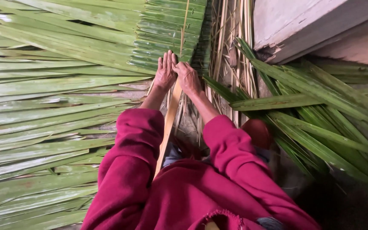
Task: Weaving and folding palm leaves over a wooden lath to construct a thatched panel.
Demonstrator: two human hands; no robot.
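My left hand (pixel 165 73) lies flat, fingers stretched forward, on the near edge of a woven panel of green palm leaves (pixel 167 34). My right hand (pixel 187 76) presses down right beside it, fingers bent over the same edge. A pale wooden stick (pixel 169 123) runs from between my arms up under both hands. Both sleeves are magenta. Whether either hand grips a leaf strip is hidden under the palms.
Long green leaf strips (pixel 43 127) fan out to the left. A loose pile of green fronds (pixel 320 119) lies at the right. Dry pale midribs (pixel 228 47) stand behind the hands. A grey concrete block (pixel 303 21) sits at the top right.
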